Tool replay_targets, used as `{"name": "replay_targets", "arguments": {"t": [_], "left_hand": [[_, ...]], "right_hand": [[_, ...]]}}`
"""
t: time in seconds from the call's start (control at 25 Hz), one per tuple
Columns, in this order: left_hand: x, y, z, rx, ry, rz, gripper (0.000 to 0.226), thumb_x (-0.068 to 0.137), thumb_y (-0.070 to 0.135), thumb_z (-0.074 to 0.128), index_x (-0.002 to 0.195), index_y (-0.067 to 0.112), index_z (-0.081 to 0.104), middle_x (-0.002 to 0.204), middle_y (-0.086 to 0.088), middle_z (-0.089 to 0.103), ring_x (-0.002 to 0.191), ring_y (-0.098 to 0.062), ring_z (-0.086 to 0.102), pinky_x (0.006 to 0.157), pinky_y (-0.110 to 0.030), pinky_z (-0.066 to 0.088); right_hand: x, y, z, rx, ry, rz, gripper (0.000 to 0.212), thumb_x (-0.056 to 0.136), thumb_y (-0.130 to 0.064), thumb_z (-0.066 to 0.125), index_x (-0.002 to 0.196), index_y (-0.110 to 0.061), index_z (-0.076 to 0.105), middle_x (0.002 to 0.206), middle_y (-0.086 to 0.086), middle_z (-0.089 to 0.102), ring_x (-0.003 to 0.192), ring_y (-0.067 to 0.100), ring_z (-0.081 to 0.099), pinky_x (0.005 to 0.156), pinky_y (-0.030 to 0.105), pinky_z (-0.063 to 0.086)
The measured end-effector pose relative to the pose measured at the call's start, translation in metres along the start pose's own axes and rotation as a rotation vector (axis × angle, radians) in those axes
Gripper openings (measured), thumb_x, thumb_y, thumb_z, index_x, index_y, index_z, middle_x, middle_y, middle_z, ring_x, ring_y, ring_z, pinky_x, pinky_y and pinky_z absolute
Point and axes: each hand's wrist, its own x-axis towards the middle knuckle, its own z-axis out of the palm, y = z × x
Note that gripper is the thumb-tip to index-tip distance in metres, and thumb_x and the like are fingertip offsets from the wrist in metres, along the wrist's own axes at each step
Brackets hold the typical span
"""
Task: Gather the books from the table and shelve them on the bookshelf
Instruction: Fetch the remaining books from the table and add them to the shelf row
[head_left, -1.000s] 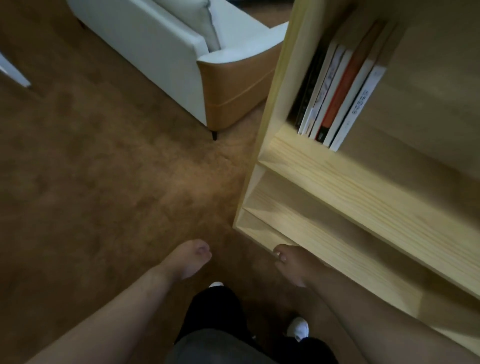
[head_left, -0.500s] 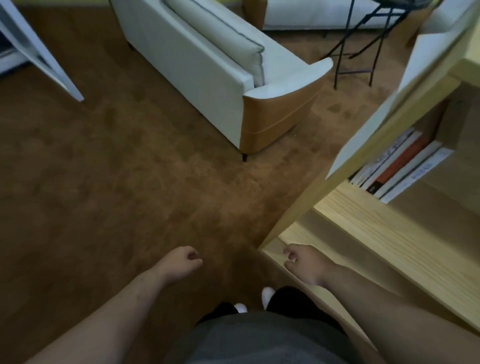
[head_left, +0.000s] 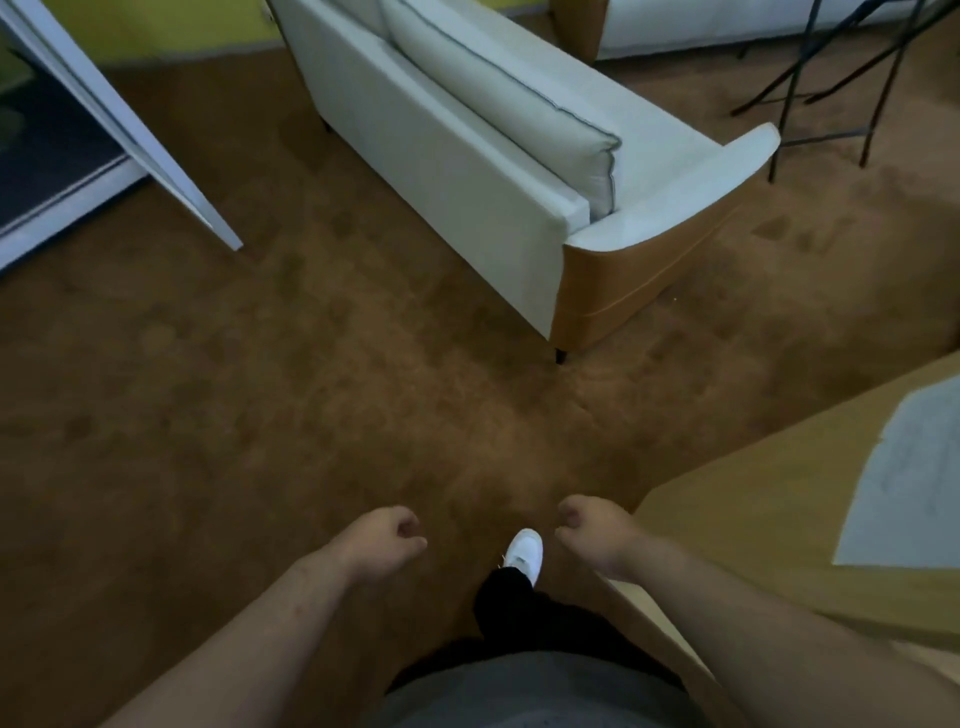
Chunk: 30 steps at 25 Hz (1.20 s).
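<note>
While we're standing over brown carpet (head_left: 260, 415), our left hand (head_left: 382, 540) and right hand (head_left: 597, 535) are hanging loosely curled, holding nothing, the pale wooden bookshelf (head_left: 753, 519) sitting just beside the right one.

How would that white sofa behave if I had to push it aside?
Probably heavy: the white sofa is bulky and upholstered. Its thin dark leg stands on carpet, so it would likely drag, not glide. Low and wide, it seems unlikely to tip.
</note>
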Motion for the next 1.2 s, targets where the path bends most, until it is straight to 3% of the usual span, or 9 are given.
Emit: {"name": "replay_targets", "arguments": {"t": [0.2,0.4,0.64,0.8,1.2], "left_hand": [[0.047,0.049,-0.097,0.01,0.017,0.055,0.043,0.097,0.037,0.059,0.136,0.018,0.058,0.132,0.0,0.058,0.118,-0.018,0.056,0.093,-0.027,0.046],[0.086,0.094,-0.134,0.108,0.005,0.12,0.042,0.096,0.034,0.061,0.133,0.014,0.06,0.135,-0.003,0.06,0.121,-0.019,0.057,0.102,-0.031,0.047],[0.16,0.147,-0.212,0.15,-0.072,0.177,0.044,0.098,0.031,0.06,0.138,0.014,0.055,0.138,-0.006,0.057,0.122,-0.018,0.054,0.095,-0.027,0.044],[0.218,0.186,-0.26,0.222,-0.127,0.216,0.044,0.099,0.031,0.059,0.14,0.018,0.053,0.141,-0.004,0.056,0.128,-0.02,0.053,0.098,-0.03,0.046],[0.321,0.35,-0.264,0.462,-0.272,0.374,0.044,0.097,0.032,0.061,0.139,0.018,0.055,0.14,-0.003,0.057,0.126,-0.018,0.055,0.094,-0.025,0.046]], "right_hand": [[0.029,-0.014,-0.036,0.102,0.036,0.066,0.045,0.096,-0.031,0.058,0.139,-0.015,0.056,0.137,0.004,0.062,0.125,0.022,0.059,0.104,0.033,0.048],[0.032,-0.001,-0.069,0.221,0.077,0.195,0.048,0.098,-0.031,0.058,0.143,-0.015,0.052,0.14,0.005,0.059,0.126,0.021,0.057,0.103,0.029,0.046],[0.064,0.003,-0.121,0.348,0.166,0.319,0.045,0.099,-0.029,0.058,0.142,-0.014,0.053,0.139,0.005,0.06,0.124,0.021,0.058,0.095,0.025,0.046],[0.093,-0.009,-0.153,0.444,0.181,0.429,0.047,0.099,-0.029,0.058,0.143,-0.015,0.052,0.141,0.005,0.059,0.126,0.022,0.058,0.101,0.029,0.048],[0.138,0.022,-0.256,0.647,0.257,0.538,0.047,0.096,-0.028,0.058,0.14,-0.014,0.055,0.134,0.007,0.064,0.119,0.022,0.061,0.098,0.03,0.05]]}}
